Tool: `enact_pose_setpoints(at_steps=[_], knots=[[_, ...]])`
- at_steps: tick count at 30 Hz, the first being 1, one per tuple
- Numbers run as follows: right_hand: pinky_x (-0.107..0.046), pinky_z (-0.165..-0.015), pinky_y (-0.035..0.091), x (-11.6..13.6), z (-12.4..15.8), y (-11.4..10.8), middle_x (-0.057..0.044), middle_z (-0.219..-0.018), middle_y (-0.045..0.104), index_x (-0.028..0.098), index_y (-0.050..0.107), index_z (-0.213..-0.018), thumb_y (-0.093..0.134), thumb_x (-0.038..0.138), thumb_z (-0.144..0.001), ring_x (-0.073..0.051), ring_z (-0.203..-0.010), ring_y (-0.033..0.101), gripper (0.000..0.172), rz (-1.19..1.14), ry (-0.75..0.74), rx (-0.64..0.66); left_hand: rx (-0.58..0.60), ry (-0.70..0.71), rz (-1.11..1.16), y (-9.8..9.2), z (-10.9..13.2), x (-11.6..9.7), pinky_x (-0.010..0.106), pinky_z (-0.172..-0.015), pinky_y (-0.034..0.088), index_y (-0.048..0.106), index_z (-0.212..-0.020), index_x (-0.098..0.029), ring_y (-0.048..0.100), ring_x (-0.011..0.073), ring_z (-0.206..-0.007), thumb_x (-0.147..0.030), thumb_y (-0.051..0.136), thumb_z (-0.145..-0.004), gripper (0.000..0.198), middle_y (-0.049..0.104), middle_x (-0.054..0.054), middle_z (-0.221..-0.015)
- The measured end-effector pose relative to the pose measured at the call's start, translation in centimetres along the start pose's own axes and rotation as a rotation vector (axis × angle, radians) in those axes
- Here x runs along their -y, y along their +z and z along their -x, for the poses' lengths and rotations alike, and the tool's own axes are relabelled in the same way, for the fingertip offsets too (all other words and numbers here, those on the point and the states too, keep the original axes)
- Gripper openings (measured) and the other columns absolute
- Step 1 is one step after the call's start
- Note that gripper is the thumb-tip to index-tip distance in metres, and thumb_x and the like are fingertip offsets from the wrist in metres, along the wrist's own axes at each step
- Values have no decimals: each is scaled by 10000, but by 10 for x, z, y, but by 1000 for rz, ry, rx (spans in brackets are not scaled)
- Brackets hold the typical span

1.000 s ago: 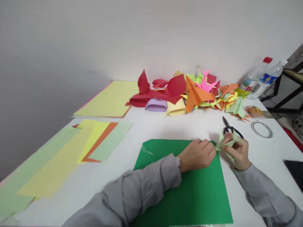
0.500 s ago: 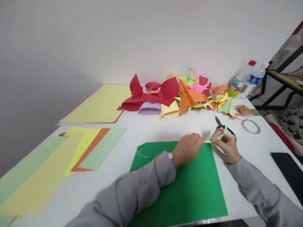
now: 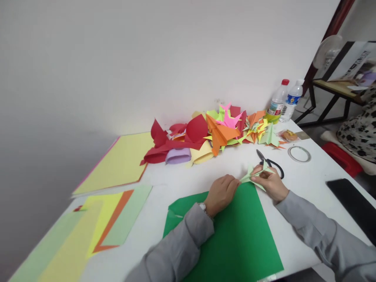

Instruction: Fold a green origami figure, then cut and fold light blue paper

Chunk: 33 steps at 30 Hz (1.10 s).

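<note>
The pale green origami figure (image 3: 249,177) is held just above the far right corner of a dark green sheet (image 3: 235,239), close to the middle of the white table (image 3: 182,176); it is small, sharply creased and flat, with a long pointed tip toward the left and thin wing-like points spreading up and toward the near side. The right hand (image 3: 270,185) grips its right part, thumb on top and fingers folded underneath; the left hand (image 3: 221,192) is curled narrow, its fingertips pinching the figure's left tip, with a wristwatch (image 3: 202,206) showing at the grey cuff.

Black-handled scissors (image 3: 272,161) lie just beyond the right hand; a ring of clear tape (image 3: 299,153) lies further right, apart from them. Along the far edge sits a heap of folded paper shapes (image 3: 220,131) in red, orange, pink, yellow and lilac; 2 plastic water bottles (image 3: 284,103) stand at its right end against the wall. A stack of yellow sheets (image 3: 117,162) lies far left; fanned sheets (image 3: 111,219) of yellow, orange and pale green lie near left. A black flat device (image 3: 352,203) rests at the right edge.
</note>
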State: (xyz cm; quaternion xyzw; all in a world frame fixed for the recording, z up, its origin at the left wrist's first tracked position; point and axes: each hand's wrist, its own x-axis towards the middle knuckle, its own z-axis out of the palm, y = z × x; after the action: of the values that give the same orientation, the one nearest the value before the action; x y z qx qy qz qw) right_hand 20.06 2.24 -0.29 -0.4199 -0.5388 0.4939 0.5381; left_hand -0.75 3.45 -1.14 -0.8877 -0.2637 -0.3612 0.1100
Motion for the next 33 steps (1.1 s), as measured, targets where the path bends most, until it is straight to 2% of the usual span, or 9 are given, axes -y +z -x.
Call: enact_pose_setpoints(at_steps=[4,7,11,14,16,18,25,29,33], knots=[[-280,-554,434,-1,-1,2,-7,-654,614,183,686,-722,833,403,-631,-136,-584,535,280,-50,-24,-12,78,190,-175,-10,-12,8,291,-557,353,561,-841,-153,494,162,-619,-138,370,-959,225,574,28,-687],[-271,-580,441,1,1,4,-2,-681,630,186,700,-705,845,363,-614,-129,-604,552,247,-85,-21,19,158,296,-331,-36,-20,1,308,-526,298,553,-798,-156,459,166,-572,-99,365,-939,242,541,22,-648],[-270,-618,459,12,12,13,-9,-701,650,185,732,-682,839,324,-617,-136,-649,583,187,-75,8,312,263,218,-410,-87,-2,-44,318,-511,288,529,-740,-171,454,171,-563,-94,404,-914,229,519,21,-630],[-277,-618,473,21,23,21,-27,-729,678,176,748,-682,853,304,-579,-152,-662,606,196,-32,67,597,224,155,-365,-108,26,-87,319,-510,309,568,-845,-146,464,164,-563,-131,418,-923,170,541,23,-656],[-270,-600,465,23,26,24,-25,-711,675,169,745,-680,856,298,-564,-149,-648,599,206,0,84,664,156,132,-326,-104,39,-101,314,-496,304,566,-827,-148,455,151,-539,-130,430,-920,165,516,8,-618],[-252,-559,434,22,25,23,-8,-655,646,163,729,-670,851,307,-566,-129,-595,561,216,18,74,612,129,174,-314,-87,43,-99,310,-484,294,557,-772,-156,449,137,-517,-117,413,-918,209,500,4,-596],[-267,-582,428,9,7,5,-19,-695,616,163,705,-704,799,392,-647,-143,-632,551,254,127,-62,262,101,161,-349,-21,14,-32,313,-500,285,533,-686,-186,475,141,-529,-138,446,-899,236,497,11,-582],[-285,-608,450,2,3,1,-31,-724,637,184,714,-717,762,355,-713,-157,-655,575,177,245,-153,97,184,69,-349,-2,5,-9,307,-513,313,578,-827,-168,515,148,-587,-145,400,-929,206,547,32,-664],[-310,-662,488,-1,3,1,-42,-755,664,202,721,-724,754,322,-732,-177,-699,608,125,355,-222,-38,185,59,-291,6,-1,1,303,-511,338,574,-901,-153,532,161,-621,-157,377,-948,203,562,41,-715]])
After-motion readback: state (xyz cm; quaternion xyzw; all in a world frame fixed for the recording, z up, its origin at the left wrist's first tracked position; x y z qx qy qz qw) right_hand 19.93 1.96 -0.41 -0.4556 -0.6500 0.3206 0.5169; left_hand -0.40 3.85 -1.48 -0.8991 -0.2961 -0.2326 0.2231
